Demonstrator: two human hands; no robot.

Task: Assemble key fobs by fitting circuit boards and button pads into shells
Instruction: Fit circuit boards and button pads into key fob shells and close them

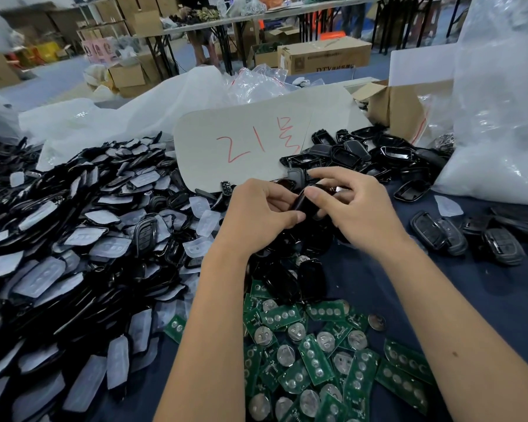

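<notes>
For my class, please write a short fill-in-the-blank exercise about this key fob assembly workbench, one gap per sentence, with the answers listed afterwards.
1. Both the left hand and the right hand hold one black ____ between them.
2. The loose circuit boards near the forearms are ____ in colour.
3. The numerals on the white card are written in ____ ink.
4. The big heap of shells with pale button pads lies on the person's ____ side.

Answers: shell; green; red; left
</notes>
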